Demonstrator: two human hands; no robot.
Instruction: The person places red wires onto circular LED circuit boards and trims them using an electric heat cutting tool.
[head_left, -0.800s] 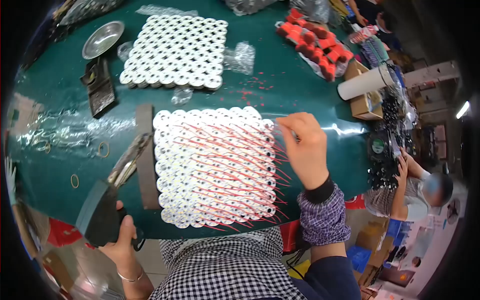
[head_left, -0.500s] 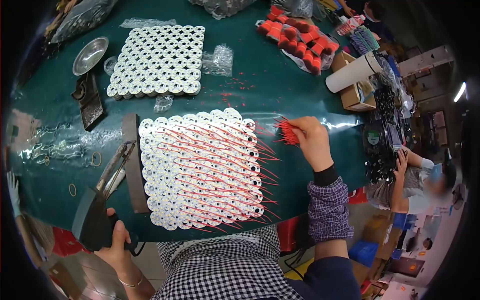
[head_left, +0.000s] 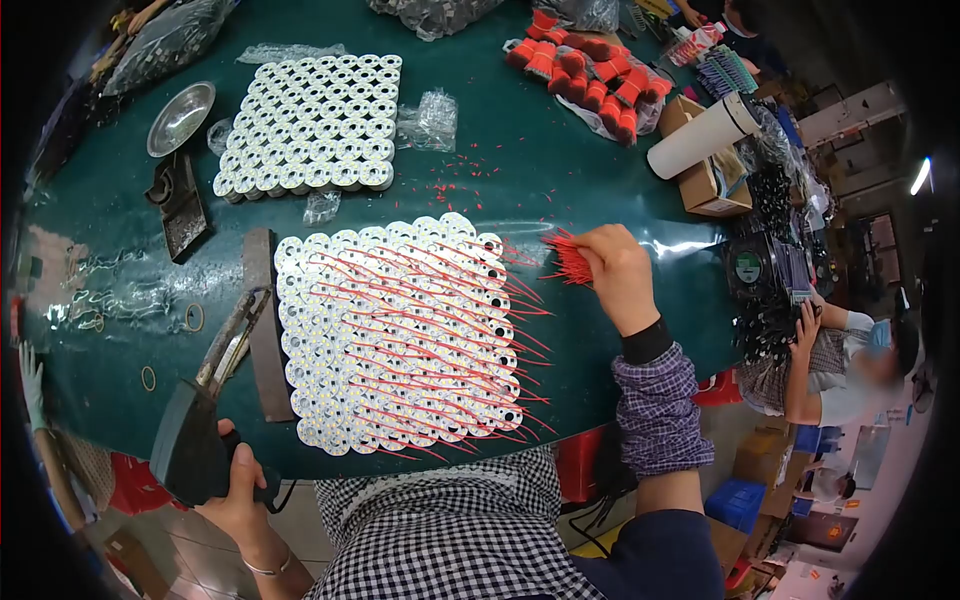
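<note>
My left hand (head_left: 240, 492) is wrapped round the handle of a dark soldering gun (head_left: 185, 440), whose long metal front end points up toward a dark bar (head_left: 265, 325). Right of the bar lies a block of round white LED boards (head_left: 325, 375) set in tight rows. Thin red wires (head_left: 430, 345) stretch across many of these boards, their free ends sticking out past the right edge. Beyond that edge, my right hand (head_left: 622, 275) pinches a bunch of short red wires (head_left: 570, 260) just above the table. The inner fingers of my right hand are hidden.
A second block of round boards (head_left: 310, 125) lies farther back, near a metal bowl (head_left: 181, 119) and a metal stand (head_left: 182, 220). Bundles of red wire (head_left: 590, 75), a white cylinder (head_left: 700, 138) and a cardboard box (head_left: 715, 190) are at back right. A co-worker (head_left: 850, 365) sits at right.
The view has shifted slightly. The soldering gun in my left hand has tilted a little to the right. My right hand keeps its pinch on the red wires, almost in place.
</note>
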